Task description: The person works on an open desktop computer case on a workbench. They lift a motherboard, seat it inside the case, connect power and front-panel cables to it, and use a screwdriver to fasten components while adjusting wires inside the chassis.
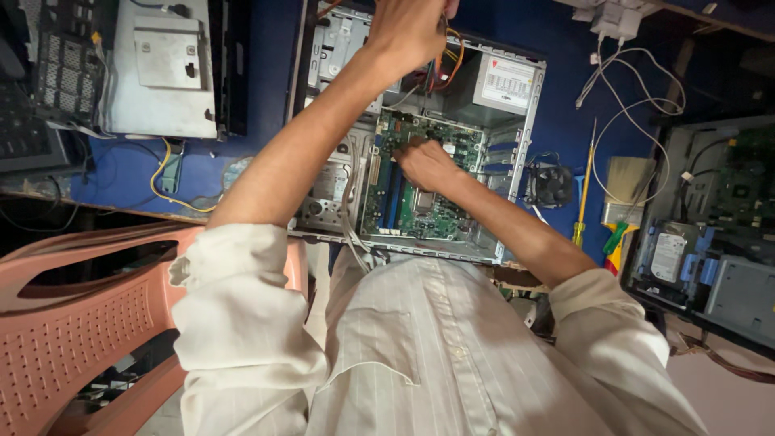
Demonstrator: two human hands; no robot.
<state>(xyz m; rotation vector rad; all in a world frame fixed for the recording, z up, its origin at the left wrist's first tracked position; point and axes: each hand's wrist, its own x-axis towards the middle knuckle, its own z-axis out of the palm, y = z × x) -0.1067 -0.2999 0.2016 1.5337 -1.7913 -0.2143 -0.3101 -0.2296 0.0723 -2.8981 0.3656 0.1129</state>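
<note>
With my left hand [408, 28] gripping the cable bundle [449, 60] and my right hand's [426, 164] fingers closed on the motherboard [420, 182], I could yank a connector loose.

1. Blue table [557, 48], the landmark.
2. Cooling fan [551, 185], on the table.
3. Yellow-handled screwdriver [583, 194], just beside the fan.
4. Brush [628, 190], on the table.
5. Pink plastic chair [73, 315], near the table's edge.
</note>
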